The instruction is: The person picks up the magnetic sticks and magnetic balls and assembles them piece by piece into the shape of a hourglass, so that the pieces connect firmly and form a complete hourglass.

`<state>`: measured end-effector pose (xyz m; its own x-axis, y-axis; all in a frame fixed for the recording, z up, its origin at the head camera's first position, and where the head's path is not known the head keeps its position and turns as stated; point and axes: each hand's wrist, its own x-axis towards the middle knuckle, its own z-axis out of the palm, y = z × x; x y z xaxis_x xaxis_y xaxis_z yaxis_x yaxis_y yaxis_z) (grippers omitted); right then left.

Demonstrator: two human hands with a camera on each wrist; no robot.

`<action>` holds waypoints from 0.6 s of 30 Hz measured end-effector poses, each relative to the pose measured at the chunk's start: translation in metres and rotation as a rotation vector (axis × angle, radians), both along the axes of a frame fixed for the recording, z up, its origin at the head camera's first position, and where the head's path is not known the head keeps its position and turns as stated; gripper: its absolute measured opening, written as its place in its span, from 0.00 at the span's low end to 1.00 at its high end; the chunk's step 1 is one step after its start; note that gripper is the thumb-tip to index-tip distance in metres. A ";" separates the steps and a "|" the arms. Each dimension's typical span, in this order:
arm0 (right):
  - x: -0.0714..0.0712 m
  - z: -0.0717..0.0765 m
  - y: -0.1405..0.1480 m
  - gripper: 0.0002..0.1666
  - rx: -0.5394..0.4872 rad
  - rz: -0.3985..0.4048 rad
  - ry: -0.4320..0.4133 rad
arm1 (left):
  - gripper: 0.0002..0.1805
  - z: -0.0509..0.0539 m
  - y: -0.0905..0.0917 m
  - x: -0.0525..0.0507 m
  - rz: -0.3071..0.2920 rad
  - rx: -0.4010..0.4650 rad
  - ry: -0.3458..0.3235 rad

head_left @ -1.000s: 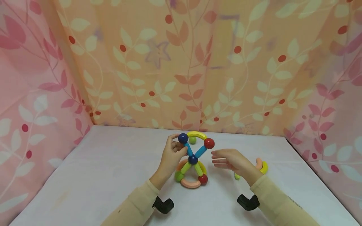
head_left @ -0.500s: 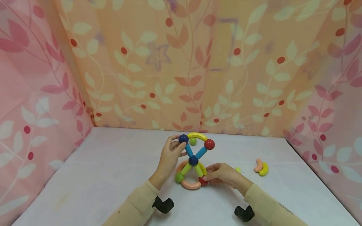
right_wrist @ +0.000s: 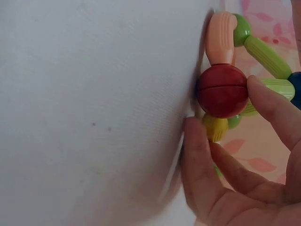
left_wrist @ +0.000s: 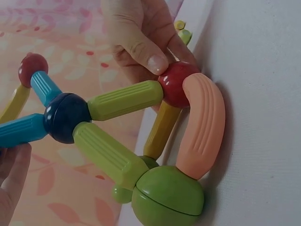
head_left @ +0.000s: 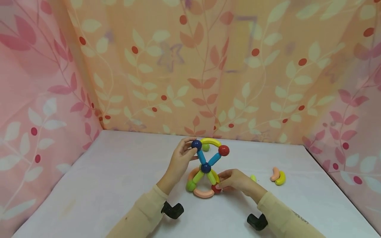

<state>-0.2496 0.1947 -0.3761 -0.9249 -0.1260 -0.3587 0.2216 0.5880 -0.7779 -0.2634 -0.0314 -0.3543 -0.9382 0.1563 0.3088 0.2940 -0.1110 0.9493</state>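
Observation:
A figure of magnetic sticks and balls stands upright on the white table, with a dark blue ball (head_left: 205, 167) at its middle. My left hand (head_left: 178, 159) pinches the upper dark blue ball (head_left: 196, 144), which joins a blue stick and a yellow curved stick (head_left: 210, 141). Low on the other side, my right hand (head_left: 239, 182) holds the bottom red ball (right_wrist: 222, 90) between thumb and fingers. From that ball a peach curved stick (left_wrist: 203, 127) runs to a green ball (left_wrist: 168, 197). Two light green sticks (left_wrist: 124, 100) rise to the middle ball. The upper red ball (head_left: 224, 150) is untouched.
Right of the figure, a loose peach curved stick (head_left: 275, 174) lies against a yellow one (head_left: 280, 178). A light green piece (head_left: 253, 178) shows partly behind my right hand. Another green ball (head_left: 205, 147) appears behind the figure. Patterned cloth (head_left: 148, 82) walls the table's back and sides.
My right hand has come down and left from beside the figure and taken hold of the bottom red ball. My left hand keeps its grip on the upper blue ball.

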 end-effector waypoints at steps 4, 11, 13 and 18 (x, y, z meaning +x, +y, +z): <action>-0.003 0.007 0.000 0.38 0.044 0.023 0.036 | 0.19 0.001 -0.001 -0.002 -0.022 0.016 -0.008; -0.003 0.001 0.000 0.38 0.025 0.065 -0.012 | 0.21 0.001 -0.001 -0.002 -0.026 0.027 -0.001; -0.004 -0.001 0.001 0.37 0.020 0.056 -0.003 | 0.21 0.001 -0.001 -0.002 -0.028 0.026 0.002; -0.004 -0.005 0.003 0.37 0.000 0.045 -0.005 | 0.20 0.001 -0.001 -0.002 -0.027 0.025 -0.005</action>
